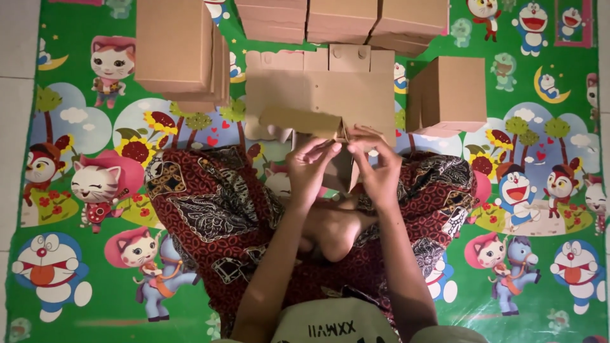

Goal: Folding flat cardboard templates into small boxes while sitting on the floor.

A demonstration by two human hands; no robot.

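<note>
Nearest me: pale shirt hem [330, 327], then both forearms running up over a patterned red-brown skirt [210, 216] on crossed legs.

Item 1, left hand [309, 166]: fingers pinched together on the lower edge of a folded cardboard flap [298, 121].

Item 2, right hand [376, 168]: fingertips closed on the same cardboard, at the corner where the flap meets the sheet. I see the two hands almost touching each other.

Item 3, cardboard blank [321, 92]: flat, brown, partly folded, lying on the mat just beyond my knees, tabs along its far edge (two with round holes).

Item 4, box stack [181, 54]: folded brown boxes, far left of the blank, apart from it.

Item 5, box [448, 95]: one assembled brown box, just right of the blank.

Item 6, box row [340, 19]: more brown boxes along the top edge, behind the blank.

Item 7, mat [76, 190]: green, printed with cartoon cats and flowers, under everything; pale floor tiles [16, 95] at its left.
</note>
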